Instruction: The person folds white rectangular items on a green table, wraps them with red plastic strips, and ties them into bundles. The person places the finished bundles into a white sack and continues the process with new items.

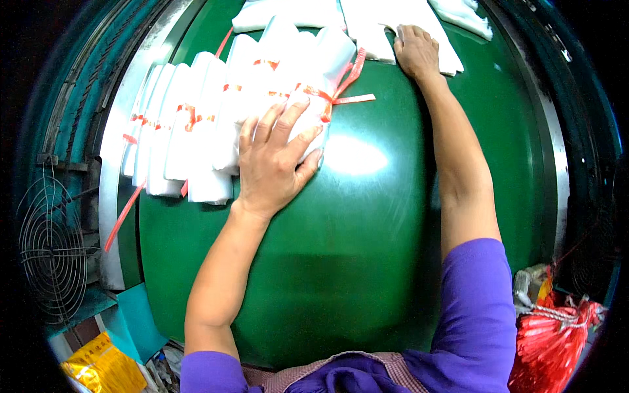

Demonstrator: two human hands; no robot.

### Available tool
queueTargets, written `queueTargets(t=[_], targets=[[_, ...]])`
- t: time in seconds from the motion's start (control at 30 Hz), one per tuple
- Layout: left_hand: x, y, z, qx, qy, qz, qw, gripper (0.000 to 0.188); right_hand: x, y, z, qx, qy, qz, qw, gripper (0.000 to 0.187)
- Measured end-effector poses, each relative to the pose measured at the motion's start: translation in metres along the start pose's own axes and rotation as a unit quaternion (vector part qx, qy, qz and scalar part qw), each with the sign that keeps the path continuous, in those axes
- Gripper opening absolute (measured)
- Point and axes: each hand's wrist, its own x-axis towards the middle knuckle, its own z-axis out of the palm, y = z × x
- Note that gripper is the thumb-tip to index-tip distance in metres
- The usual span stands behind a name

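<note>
Rolled bundles of white plastic film or bags [206, 131], tied round with red plastic strips, lie side by side on the left of a green surface [341, 262]. My left hand [274, 152] rests on the rightmost tied bundle [331, 59], its fingers spread. A red tie [354, 99] sticks out to the right of that bundle. Farther away, my right hand [417, 51] lies on a flat white stack of sheets or bags [445, 46], fingers stretched forward. Its thumb is partly hidden.
More white stacks [288, 14] lie along the far edge, one at the far right [465, 16]. Metal rails [118, 216] border the green surface. A round wire fan guard [54, 252] stands at left. Red plastic strips [550, 347] hang bunched at lower right; a yellow package [105, 367] is lower left.
</note>
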Motion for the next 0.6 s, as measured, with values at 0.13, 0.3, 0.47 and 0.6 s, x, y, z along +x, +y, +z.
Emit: queueTargets(t=[0.13, 0.3, 0.47, 0.6], targets=[[0.001, -0.005, 0.002, -0.002, -0.005, 0.004, 1.000, 0.034, -0.012, 0.008, -0.013, -0.034, -0.026, -0.033, 0.999, 0.025], [-0.005, -0.008, 0.003, 0.048, 0.001, 0.010, 0.999, 0.041, -0.179, -0.007, -0.117, 0.118, -0.045, -0.130, 0.983, 0.022], [-0.067, 0.069, -0.054, -0.114, -0.128, 0.148, 0.974, 0.052, -0.312, -0.023, -0.250, 0.328, -0.251, -0.198, 0.889, 0.037], [-0.163, 0.131, -0.123, -0.180, -0.351, 0.210, 0.895, 0.082, -0.362, -0.052, -0.257, 0.282, -0.224, -0.221, 0.906, 0.062]])
